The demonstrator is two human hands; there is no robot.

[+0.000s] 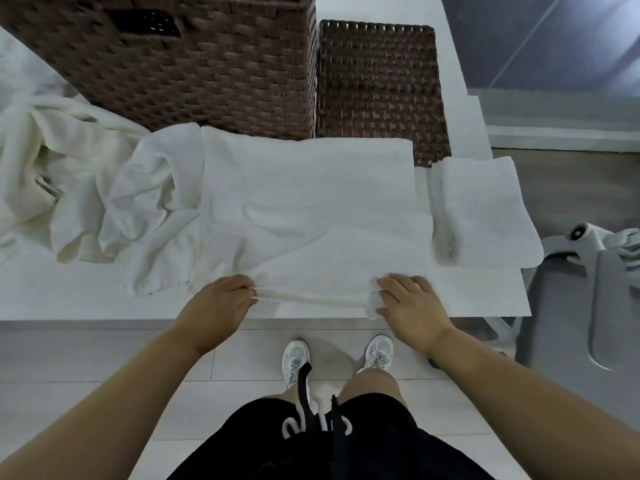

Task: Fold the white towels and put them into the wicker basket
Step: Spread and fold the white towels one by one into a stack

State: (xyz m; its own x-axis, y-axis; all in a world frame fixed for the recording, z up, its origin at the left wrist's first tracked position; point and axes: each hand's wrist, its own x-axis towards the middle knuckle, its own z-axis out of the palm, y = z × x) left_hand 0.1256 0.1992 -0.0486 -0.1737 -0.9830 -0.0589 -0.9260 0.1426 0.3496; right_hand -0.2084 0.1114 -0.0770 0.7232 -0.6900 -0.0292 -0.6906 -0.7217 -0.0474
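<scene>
A white towel [308,202] lies spread flat on the white table [485,299] in front of me. My left hand [221,303] pinches its near left corner at the table's front edge. My right hand [408,303] grips the near right corner, fingers curled over the cloth. The towel's near hem is stretched between both hands. A folded white towel [485,209] lies to the right. A large brown wicker basket [194,64] stands behind the towel, with a smaller wicker basket [377,84] to its right.
A heap of crumpled white towels [86,181] fills the table's left side. A grey chair or stand base [588,271] sits on the floor to the right. My feet stand on pale floor tiles below the table edge.
</scene>
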